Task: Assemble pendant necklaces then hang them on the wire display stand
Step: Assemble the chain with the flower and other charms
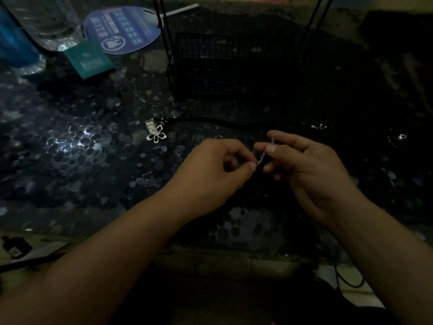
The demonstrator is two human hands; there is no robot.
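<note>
**Fine chain pinched between both hands, flower pendant waiting beyond**

Nearest, both hands work just above the desk (70, 160). The left hand (210, 170) has thumb and forefinger closed on the lower end of a thin silver chain (269, 146); the right hand (309, 165) pinches it a little higher, with the other fingers curled. The chain's long axis runs steeply up and away, from the left fingertips to a free end poking above the right forefinger. In the dim light I cannot tell whether a clasp or ring sits at the pinch.

To do this step well, I judge the pinches should stay close together and the chain taut, so the small end stays controlled.

Beyond the left hand lies a silver flower pendant (156, 134) on a dark cord (222, 121) that runs rightward past both hands. Farthest, a black wire display stand (229, 64) rises behind the hands
</note>
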